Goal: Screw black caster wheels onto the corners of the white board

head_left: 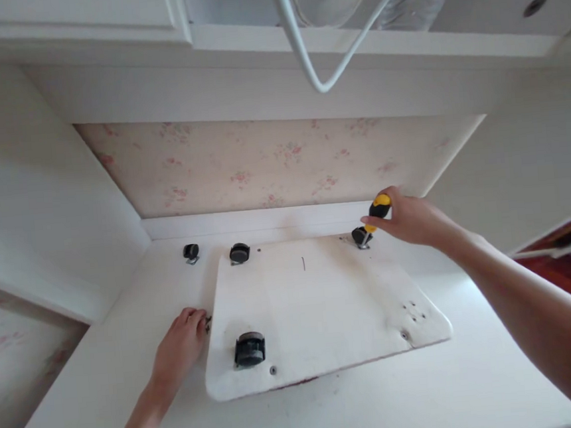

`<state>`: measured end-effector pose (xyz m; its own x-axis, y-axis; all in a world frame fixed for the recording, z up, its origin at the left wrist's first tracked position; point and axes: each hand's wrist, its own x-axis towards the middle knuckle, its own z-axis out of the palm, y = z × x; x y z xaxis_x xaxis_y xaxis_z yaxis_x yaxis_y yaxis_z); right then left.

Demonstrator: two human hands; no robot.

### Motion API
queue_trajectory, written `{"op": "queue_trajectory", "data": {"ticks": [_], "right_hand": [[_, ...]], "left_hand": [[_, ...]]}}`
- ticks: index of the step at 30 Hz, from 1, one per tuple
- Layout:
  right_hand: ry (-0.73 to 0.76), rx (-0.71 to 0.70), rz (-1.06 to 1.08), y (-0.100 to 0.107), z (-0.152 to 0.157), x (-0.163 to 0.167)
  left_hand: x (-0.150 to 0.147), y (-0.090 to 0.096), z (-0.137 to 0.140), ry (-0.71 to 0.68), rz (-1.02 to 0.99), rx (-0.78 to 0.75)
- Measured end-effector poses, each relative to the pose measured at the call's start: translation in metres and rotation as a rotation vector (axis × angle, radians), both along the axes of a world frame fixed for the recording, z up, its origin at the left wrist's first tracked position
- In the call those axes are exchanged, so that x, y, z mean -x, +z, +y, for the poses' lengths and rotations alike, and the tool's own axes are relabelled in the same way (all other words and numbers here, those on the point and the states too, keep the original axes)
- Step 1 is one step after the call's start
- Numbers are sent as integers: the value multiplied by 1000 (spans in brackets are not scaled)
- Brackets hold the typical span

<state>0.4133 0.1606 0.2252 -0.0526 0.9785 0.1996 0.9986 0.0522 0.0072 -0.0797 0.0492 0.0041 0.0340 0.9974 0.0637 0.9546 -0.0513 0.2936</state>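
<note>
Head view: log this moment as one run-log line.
right hand: grips screwdriver at far-right wheel | left hand: at left edge of board | loose wheel on table

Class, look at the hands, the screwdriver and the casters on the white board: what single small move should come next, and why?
Probably turn the screwdriver in the right hand: its tip seems to meet the far-right caster, though the screw itself is hidden. The left hand already rests at the white board edge, seemingly steadying it. One caster lies loose on the desk.
</note>
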Motion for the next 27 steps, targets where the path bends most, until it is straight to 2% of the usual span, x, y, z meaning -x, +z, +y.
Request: {"op": "queue_trajectory", "data": {"ticks": [4,9,17,22,27], "right_hand": [[-13,7,0,2,-4,3],[-34,28,-7,3,-1,5],[-41,11,23,2,2,-4],[-47,-111,73,13,-11,-10],[-66,-256,280,19,-54,-11]], "left_hand": [[3,-4,5,-35,40,-9],[2,-1,7,-68,71,-1],[-6,4,3,-28,67,17],[-12,7,-1,-15,132,10],[-9,5,-7,65,146,-55]]}}
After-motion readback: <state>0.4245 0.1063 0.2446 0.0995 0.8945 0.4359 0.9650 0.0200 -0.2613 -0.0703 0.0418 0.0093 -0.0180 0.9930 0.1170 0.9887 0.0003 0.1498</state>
